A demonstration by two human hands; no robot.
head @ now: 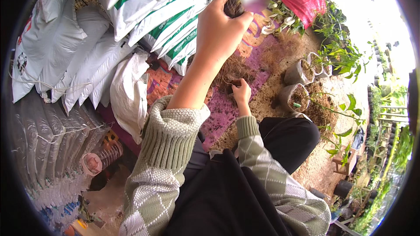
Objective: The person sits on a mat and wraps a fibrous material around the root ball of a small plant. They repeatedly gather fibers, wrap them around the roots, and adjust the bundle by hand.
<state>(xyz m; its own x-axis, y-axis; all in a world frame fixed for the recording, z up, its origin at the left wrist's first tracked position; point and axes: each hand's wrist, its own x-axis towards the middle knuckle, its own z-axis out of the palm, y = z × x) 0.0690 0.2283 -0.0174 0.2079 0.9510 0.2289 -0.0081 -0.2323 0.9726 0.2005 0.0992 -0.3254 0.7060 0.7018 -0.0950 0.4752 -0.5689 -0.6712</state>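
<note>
Raised toward the top of the head view, my left hand [223, 23] grips a clump of brown plant fibre [233, 6]. Its fingertips are partly hidden behind the clump. Lower down, my right hand [241, 91] has its fingers curled into the edge of a loose heap of brown fibre [241, 68], with something dark under the fingers. The heap lies on a purple and orange printed sheet [218, 118] that is strewn with dark crumbs of soil.
White sacks with green bands [177, 23] are stacked ahead, and grey-white bags [55, 39] stand at left. Potted plants in grow bags [297, 96] stand at right. A red woven sack [302, 0] sits beyond. A clear plastic bottle [101, 159] lies at left. Another person is at the top.
</note>
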